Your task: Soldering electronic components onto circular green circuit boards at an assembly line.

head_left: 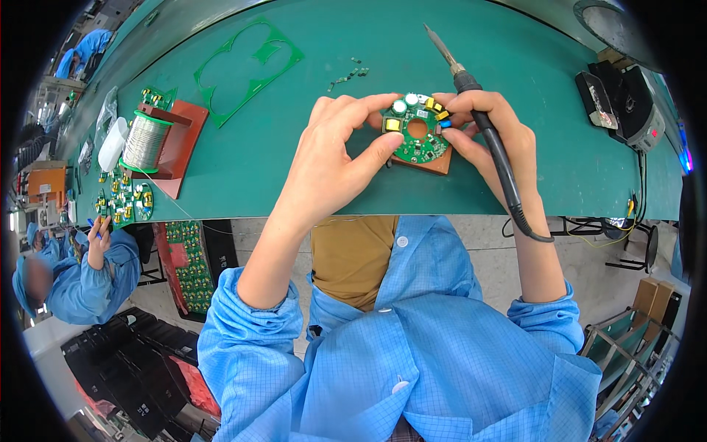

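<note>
Between my two hands is a round green circuit board (417,150) with a hole in its middle, carrying white capacitors, yellow transformers and a blue part. Under it shows a brown block (434,163) on the bench. My left hand (340,144) pinches the board's left edge between thumb and fingers. At the board's right edge are the fingertips of my right hand (501,132). A soldering iron (492,136) with a black handle also rests in that hand, its metal tip pointing up and away to the left, off the board.
A solder wire spool (145,144) sits on a reddish-brown stand at the left, beside several populated boards (125,197). An empty green board frame (274,68) and small scraps (352,74) lie farther back. A black soldering station (633,110) stands right. A co-worker (96,283) sits at left.
</note>
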`<state>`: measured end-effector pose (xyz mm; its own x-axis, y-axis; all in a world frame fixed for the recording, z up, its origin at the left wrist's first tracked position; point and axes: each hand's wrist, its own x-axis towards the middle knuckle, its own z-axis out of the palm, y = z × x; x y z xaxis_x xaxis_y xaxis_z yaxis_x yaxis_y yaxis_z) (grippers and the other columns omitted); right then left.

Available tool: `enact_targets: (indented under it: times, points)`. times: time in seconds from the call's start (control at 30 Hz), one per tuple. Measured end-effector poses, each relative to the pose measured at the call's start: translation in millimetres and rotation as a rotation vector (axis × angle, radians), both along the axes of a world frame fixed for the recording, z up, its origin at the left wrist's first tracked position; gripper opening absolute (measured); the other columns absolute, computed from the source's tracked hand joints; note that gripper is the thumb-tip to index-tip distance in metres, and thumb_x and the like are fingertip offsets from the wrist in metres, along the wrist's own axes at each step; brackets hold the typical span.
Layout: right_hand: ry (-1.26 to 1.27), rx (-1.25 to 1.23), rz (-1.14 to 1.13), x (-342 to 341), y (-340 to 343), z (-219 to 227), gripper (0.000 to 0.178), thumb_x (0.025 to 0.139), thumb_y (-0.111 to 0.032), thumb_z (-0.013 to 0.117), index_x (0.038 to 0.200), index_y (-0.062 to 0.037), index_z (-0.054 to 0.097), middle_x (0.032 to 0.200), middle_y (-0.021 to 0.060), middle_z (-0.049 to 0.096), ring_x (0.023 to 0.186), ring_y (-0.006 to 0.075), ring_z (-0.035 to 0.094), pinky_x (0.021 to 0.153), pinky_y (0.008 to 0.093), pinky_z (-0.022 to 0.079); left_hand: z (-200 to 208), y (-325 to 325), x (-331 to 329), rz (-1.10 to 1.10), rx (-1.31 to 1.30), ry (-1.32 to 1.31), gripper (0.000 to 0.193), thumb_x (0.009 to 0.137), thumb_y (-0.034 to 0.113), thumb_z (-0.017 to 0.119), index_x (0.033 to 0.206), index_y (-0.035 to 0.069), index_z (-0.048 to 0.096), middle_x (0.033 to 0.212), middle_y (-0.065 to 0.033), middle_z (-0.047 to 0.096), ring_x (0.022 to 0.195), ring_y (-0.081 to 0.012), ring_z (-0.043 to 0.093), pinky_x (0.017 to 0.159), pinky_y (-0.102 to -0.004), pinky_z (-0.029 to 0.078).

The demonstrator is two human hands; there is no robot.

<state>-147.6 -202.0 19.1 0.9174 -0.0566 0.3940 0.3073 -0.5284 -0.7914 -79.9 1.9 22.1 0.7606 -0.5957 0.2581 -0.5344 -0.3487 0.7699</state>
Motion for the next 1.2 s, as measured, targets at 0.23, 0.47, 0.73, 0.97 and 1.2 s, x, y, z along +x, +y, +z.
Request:
enact_targets:
  times: [0.23,0.47,0.73,0.97,1.2]
  points:
    - [-0.228,-0.219,-0.073,-1.6,4.7,-5.1,0.03,0.07,0.0,0.069,0.098,-0.0077,0.061,0.09,0.0053,0.066,0.071,0.0188,0.06,0.062,0.0279,0.049,-3.2,-2.4,1.2,0.008,-0.012,-0.026,0.034,0.079,0.015,0.066,0.112,0.009,0.062,0.087,-0.0069,0.054,0.089,-0.0228,0.048,0.08,-0.0331,0.041]
    - [-0.289,-0.264,-0.086,-0.6,1.1,-4.2,0.028,0.068,-0.001,0.07,0.094,-0.0084,0.063,0.086,0.0024,0.067,0.074,0.0192,0.056,0.063,0.0296,0.048,-1.8,-5.8,3.0,0.002,0.004,0.002,0.033,0.079,0.014,0.065,0.112,0.008,0.062,0.086,-0.0071,0.054,0.088,-0.0232,0.048,0.08,-0.0328,0.041]
    - [-0.309,-0.264,-0.081,1.6,3.6,-4.0,0.031,0.068,-0.001,0.069,0.097,-0.0089,0.062,0.088,0.0008,0.067,0.075,0.0196,0.056,0.065,0.0297,0.048,-2.8,-5.1,1.9,0.02,0.021,-0.048,0.032,0.079,0.015,0.064,0.111,0.008,0.063,0.087,-0.0078,0.053,0.088,-0.0234,0.048,0.079,-0.0328,0.041]
    - [-0.288,-0.324,-0.073,2.7,2.2,-2.8,0.032,0.067,0.001,0.069,0.096,-0.0111,0.063,0.083,0.0001,0.065,0.074,0.0194,0.056,0.061,0.0299,0.048,1.7,-6.6,-1.7,0.052,0.008,0.017,0.032,0.079,0.015,0.063,0.111,0.008,0.063,0.086,-0.008,0.052,0.09,-0.0231,0.048,0.08,-0.033,0.041]
    - [-0.308,-0.296,-0.074,2.3,1.3,-0.9,0.033,0.066,0.002,0.069,0.096,-0.0114,0.063,0.079,0.0008,0.063,0.072,0.0193,0.055,0.06,0.0305,0.047,-1.6,-7.7,2.7,0.022,-0.002,0.01,0.032,0.079,0.014,0.063,0.11,0.009,0.062,0.087,-0.0081,0.052,0.09,-0.023,0.049,0.081,-0.0336,0.042]
